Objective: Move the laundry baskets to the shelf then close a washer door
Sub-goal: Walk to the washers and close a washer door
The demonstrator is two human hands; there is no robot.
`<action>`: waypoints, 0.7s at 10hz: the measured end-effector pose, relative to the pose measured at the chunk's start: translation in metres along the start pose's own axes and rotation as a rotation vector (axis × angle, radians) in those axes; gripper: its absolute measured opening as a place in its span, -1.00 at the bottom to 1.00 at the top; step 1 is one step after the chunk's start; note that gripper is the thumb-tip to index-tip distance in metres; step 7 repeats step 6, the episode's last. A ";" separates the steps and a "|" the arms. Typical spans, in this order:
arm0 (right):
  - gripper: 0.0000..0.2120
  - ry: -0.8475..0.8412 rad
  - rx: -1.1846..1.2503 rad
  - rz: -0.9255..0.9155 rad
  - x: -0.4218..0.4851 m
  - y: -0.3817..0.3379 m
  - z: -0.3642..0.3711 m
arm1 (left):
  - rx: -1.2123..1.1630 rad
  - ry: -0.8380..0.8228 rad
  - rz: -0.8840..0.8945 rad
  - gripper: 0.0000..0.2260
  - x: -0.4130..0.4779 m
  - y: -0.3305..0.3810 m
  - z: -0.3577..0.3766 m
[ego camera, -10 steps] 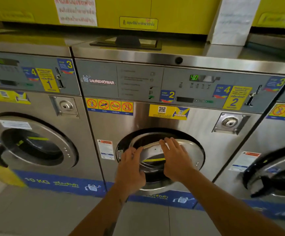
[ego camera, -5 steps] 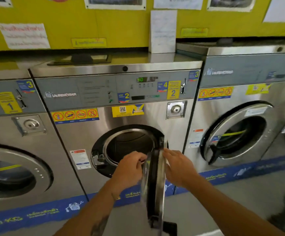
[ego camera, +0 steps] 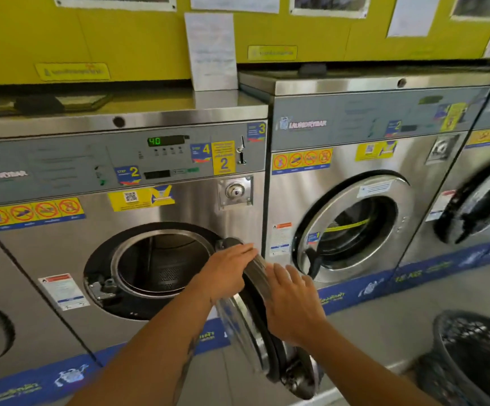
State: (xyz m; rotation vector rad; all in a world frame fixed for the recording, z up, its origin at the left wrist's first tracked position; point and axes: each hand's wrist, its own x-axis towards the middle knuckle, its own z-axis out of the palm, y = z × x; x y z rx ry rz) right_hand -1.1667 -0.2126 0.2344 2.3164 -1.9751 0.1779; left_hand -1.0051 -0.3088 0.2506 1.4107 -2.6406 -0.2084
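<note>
The washer door (ego camera: 267,332) of the middle machine (ego camera: 179,206) stands wide open, swung out from the steel front and seen almost edge-on. Its hinged side sits far, at the right rim of the round drum opening (ego camera: 161,265), and its free edge points near, toward the person. Seen this way, its long run goes from the far upper hinge down to the near lower edge, and its lower part is smeared by motion blur.

The left hand (ego camera: 226,271) lies over the door's upper rim from the left, fingers stretched across the edge. The blur and the angle hide the thumb, so I cannot tell whether this hand actually grips the rim. The right hand (ego camera: 290,306) is on the door's right side with its fingers straight and pointing up, loosely spread, grasping nothing. It seems to press flat against the door.

A dark mesh laundry basket (ego camera: 478,356) stands on the floor at the near right, cut off by the frame edge. The middle machine's green display (ego camera: 154,141) reads 40. The washer to the right (ego camera: 349,230) has its door nearly closed
</note>
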 end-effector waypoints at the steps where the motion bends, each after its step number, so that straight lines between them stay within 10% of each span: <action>1: -0.30 -0.034 -0.059 0.002 0.009 0.028 0.007 | -0.004 0.006 -0.062 -0.19 0.013 0.017 0.017; 7: -0.36 -0.106 0.171 -0.010 0.017 0.039 -0.025 | -0.012 -0.136 -0.385 -0.33 -0.073 0.040 -0.018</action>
